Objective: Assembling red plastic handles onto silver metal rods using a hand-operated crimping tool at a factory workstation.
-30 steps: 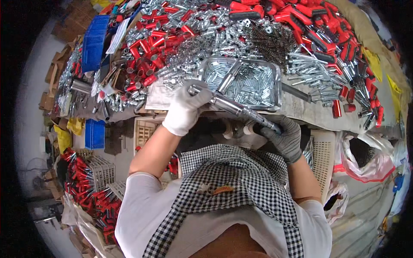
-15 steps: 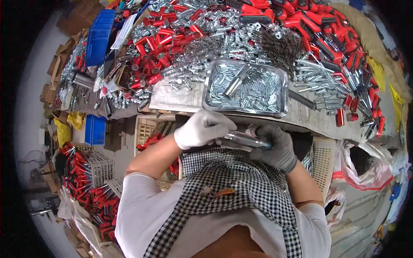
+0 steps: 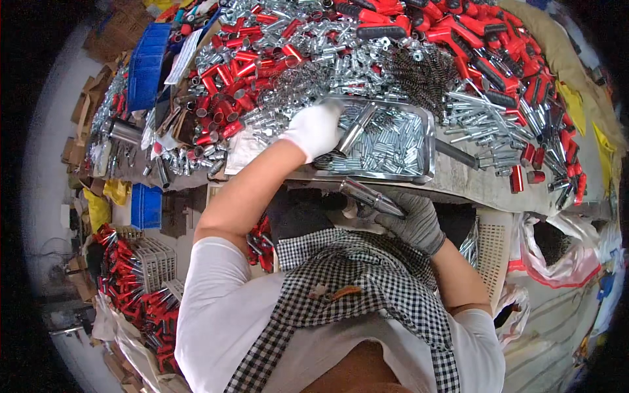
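My right hand (image 3: 414, 224), in a grey glove, is closed round the lower end of a shiny metal tube (image 3: 367, 196). The tube points up and left above my lap, its open end free. My left hand (image 3: 316, 133), in a white glove, reaches over the left rim of a metal tray (image 3: 429, 147). Its fingertips are smeared by motion, so I cannot make out whether they hold anything. Many small metal pins (image 3: 393, 147) fill the tray, and a thicker chrome tube (image 3: 356, 129) lies slanted on them, close to my left hand.
Red cylindrical sleeves (image 3: 226, 108) and small metal fittings heap behind and left of the tray. Dark springs (image 3: 419, 73) and red-and-black handles (image 3: 488, 65) pile at the back right. Metal rods (image 3: 481, 118) lie right of the tray. A blue bin (image 3: 148, 65) stands far left.
My left hand has left the tube in my right hand and moved up and away to the tray's left side. My right hand keeps the tube, now tilted more.
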Action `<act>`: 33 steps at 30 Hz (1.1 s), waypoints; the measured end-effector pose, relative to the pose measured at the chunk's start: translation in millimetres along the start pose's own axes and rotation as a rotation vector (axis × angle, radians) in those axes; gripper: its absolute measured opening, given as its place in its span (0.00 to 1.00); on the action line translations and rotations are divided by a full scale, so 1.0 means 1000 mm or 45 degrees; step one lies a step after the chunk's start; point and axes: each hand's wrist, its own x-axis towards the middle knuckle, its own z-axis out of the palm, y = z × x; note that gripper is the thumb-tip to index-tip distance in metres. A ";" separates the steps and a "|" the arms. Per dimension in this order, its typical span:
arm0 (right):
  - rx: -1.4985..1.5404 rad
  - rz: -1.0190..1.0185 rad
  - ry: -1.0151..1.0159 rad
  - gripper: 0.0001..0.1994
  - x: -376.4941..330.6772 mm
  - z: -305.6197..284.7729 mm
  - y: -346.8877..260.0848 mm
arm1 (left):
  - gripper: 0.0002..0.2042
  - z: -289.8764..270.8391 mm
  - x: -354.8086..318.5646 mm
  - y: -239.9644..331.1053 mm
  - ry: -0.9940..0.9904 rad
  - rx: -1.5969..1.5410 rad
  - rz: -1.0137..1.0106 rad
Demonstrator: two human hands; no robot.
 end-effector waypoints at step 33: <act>-0.057 0.051 -0.119 0.21 -0.009 -0.004 -0.010 | 0.08 -0.028 -0.093 0.044 0.290 -1.102 0.476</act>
